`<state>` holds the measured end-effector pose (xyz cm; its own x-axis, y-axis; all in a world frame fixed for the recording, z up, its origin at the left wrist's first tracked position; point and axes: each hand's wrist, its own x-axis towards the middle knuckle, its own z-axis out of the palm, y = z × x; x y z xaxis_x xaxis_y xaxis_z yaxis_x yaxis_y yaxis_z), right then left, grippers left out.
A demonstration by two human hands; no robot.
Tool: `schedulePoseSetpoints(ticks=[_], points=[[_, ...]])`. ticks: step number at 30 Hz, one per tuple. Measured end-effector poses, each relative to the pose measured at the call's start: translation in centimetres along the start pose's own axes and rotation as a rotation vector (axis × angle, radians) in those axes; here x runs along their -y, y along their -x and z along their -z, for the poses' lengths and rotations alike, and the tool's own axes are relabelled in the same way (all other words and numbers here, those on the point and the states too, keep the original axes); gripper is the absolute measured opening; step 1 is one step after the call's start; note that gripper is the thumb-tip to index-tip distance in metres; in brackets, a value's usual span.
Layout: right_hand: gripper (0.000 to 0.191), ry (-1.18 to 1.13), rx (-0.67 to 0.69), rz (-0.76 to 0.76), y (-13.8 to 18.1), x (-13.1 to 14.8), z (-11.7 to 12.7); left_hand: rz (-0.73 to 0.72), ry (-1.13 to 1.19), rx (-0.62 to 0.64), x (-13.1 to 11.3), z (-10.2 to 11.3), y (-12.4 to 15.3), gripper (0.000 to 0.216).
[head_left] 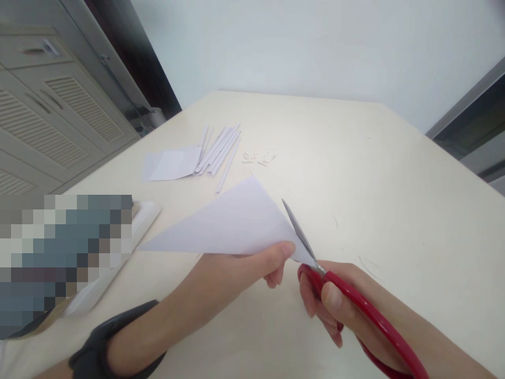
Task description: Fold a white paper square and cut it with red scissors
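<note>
My left hand (272,263) pinches the near corner of a white triangular sheet of paper (229,223) and holds it a little above the cream table (355,173). My right hand (335,302) grips red-handled scissors (347,300). Their grey blades (298,231) lie along the paper's right edge, close beside my left thumb. A black band wraps my left wrist (118,342).
Several rolled white paper sticks (219,150) lie at the far left of the table beside a flat white sheet (173,164). Small paper scraps (258,158) sit to their right. A white flat object (118,258) lies at the left edge. Cabinets (47,105) stand beyond.
</note>
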<state>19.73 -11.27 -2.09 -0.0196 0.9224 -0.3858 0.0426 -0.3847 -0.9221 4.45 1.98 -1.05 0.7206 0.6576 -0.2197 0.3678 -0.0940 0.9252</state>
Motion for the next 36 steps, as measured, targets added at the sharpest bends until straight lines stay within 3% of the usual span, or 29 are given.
schedulePoseSetpoints(ticks=[3, 17, 21, 29, 36], points=[[0.05, -0.012, 0.064, 0.01, 0.2, 0.0, 0.2, 0.008, 0.01, -0.003, 0.1, 0.0, 0.0, 0.046], [0.029, -0.198, 0.115, 0.03, 0.5, 0.5, 0.1, 0.033, 0.041, 0.009, -0.1, -0.2, -0.1, 0.044], [0.03, -0.185, 0.055, 0.019, 0.4, 0.2, 0.0, 0.014, 0.101, 0.024, -0.1, -0.2, -0.2, 0.043], [0.059, -0.038, -0.05, -0.017, -0.6, 0.1, 0.7, -0.005, 0.164, 0.035, -0.6, -0.5, -0.2, 0.041], [0.047, -0.016, -0.139, -0.011, -0.7, 0.8, 1.2, -0.054, 0.2, 0.143, 0.0, -0.2, -0.1, 0.043]])
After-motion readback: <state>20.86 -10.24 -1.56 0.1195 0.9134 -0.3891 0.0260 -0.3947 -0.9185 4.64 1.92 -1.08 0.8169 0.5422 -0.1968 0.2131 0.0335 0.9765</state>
